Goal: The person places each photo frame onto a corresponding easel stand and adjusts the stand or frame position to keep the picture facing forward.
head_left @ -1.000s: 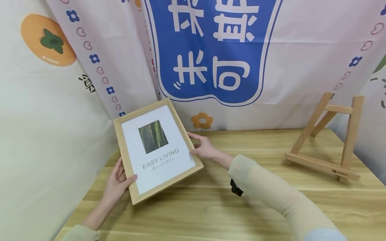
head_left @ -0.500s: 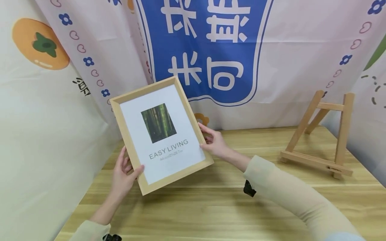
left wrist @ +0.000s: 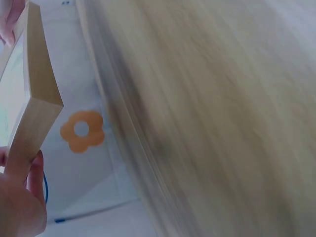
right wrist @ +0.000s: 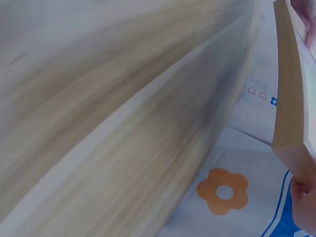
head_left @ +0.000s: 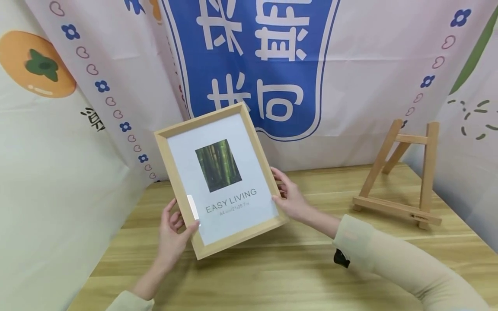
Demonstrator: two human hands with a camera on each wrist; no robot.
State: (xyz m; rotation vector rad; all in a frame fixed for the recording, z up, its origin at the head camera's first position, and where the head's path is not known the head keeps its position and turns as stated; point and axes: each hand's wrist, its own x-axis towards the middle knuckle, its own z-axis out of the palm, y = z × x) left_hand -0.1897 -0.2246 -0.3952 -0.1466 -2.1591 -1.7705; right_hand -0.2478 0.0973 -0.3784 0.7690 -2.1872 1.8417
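Your left grip [head_left: 173,237] pinches the picture frame [head_left: 223,181] by the edge farther from the easel [head_left: 397,210], thumb on the front; your right grip [head_left: 292,201] pinches the edge nearer the easel. You hold the frame clear above the bench [head_left: 272,276], well to the left of the easel. Its front points toward you, right way up, the long axis slanting, with the top end leaning away from the easel. Behind the easel hangs a printed cloth [head_left: 362,108].
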